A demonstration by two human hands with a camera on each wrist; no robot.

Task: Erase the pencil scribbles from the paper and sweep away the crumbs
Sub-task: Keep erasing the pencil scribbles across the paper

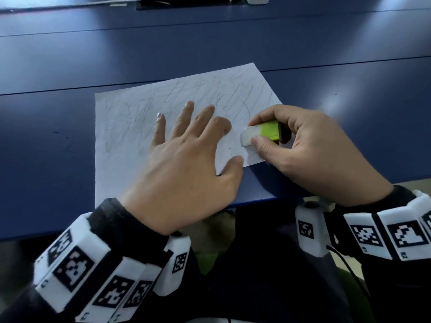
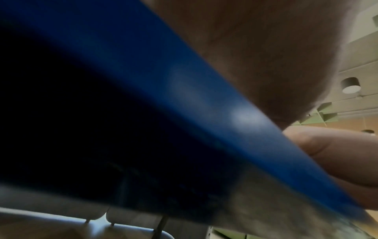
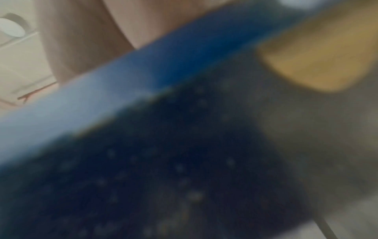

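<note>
- Our left hand (image 1: 186,159) lay flat, fingers spread, on the white scribbled sheet of paper (image 1: 130,127).
- Our right hand (image 1: 310,148) pinched the white block eraser in its green sleeve (image 1: 258,135), its tip on the paper just right of our left fingers.
- Both rested on the dark blue table (image 1: 46,148).

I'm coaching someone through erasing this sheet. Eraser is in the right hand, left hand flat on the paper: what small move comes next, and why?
Probably rub the eraser in short strokes over the near right corner of the paper. The right hand pinches it with its white tip at the sheet, the left hand lies spread on the page, and pencil scribbles still cover it.
</note>
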